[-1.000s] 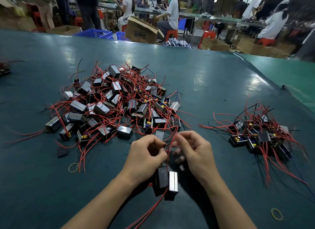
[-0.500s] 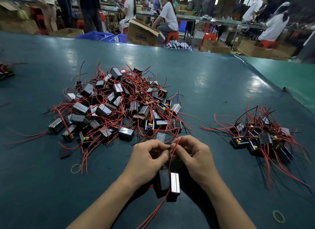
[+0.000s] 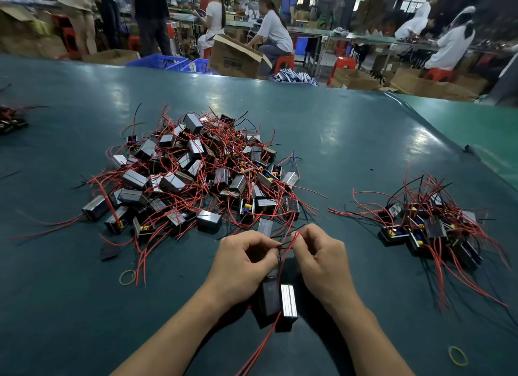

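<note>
Fingers of right hand — looser before — now pinch wires.

Teal table; cardboard boxes, blue crates, red stools behind.

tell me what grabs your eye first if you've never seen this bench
First the big tangle of red-wired blocks heaped left of centre on the dark table, then a smaller heap at the right. Near the bottom, the left hand and right hand pinch the wires of a block between them.
</note>
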Motion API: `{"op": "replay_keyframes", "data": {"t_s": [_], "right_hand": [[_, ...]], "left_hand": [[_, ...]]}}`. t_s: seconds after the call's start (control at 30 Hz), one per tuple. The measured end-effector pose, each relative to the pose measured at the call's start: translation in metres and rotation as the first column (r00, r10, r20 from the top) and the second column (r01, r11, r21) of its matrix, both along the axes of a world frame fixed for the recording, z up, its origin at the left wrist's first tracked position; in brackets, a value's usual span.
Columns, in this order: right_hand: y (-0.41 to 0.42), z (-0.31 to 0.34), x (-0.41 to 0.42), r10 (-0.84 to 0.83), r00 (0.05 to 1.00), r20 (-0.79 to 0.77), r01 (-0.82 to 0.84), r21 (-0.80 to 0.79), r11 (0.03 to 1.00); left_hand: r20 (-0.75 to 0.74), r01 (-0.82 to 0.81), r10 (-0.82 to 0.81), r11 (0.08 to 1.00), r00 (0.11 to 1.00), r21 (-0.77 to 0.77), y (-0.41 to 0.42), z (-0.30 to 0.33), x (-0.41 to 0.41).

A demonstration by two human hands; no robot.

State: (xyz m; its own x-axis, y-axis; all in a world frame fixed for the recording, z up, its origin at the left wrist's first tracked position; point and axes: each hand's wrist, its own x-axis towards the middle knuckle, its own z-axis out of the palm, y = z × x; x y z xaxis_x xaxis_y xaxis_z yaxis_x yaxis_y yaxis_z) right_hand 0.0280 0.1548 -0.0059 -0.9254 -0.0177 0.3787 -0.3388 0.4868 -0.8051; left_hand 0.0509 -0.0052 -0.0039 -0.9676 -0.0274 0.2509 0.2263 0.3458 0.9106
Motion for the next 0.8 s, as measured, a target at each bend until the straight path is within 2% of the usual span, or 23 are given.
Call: {"op": "replay_keyframes", "data": {"t_s": [0.1,0.2,0.33,0.43,0.63,0.8], "right_hand": [[0.01,0.001,-0.006,-0.06,0.992,0.113,0.079,-0.167,0.983],[0.014,0.001,-0.004,0.067,0.983,0.168,-0.036,-0.185,0.982],[0.008,0.005,0.001,0.19,0.973,0.127,-0.152,-0.261,0.953],[0.007,0.003,0.0,0.156,0.985,0.068,-0.145,-0.142,0.979],[0.004,0.006,0.002,0.188,0.981,0.044,-0.177,-0.188,0.966],[0.002,0.007,0.003,0.205,0.972,0.114,-0.163,-0.295,0.941]], "left_hand": [[0.041,-0.038,0.034,0.996,0.999,0.08,-0.003,-0.001,-0.001],[0.087,-0.026,0.009,0.982,0.996,0.187,-0.002,0.002,-0.003],[0.091,-0.005,-0.02,0.964,0.996,0.264,-0.003,0.002,-0.003],[0.086,0.029,-0.054,0.964,0.995,0.266,-0.004,0.001,-0.003],[0.045,0.071,-0.083,0.972,0.996,0.225,-0.003,0.0,-0.004],[0.033,0.036,-0.044,0.981,0.999,0.192,-0.002,-0.003,-0.004]]}}
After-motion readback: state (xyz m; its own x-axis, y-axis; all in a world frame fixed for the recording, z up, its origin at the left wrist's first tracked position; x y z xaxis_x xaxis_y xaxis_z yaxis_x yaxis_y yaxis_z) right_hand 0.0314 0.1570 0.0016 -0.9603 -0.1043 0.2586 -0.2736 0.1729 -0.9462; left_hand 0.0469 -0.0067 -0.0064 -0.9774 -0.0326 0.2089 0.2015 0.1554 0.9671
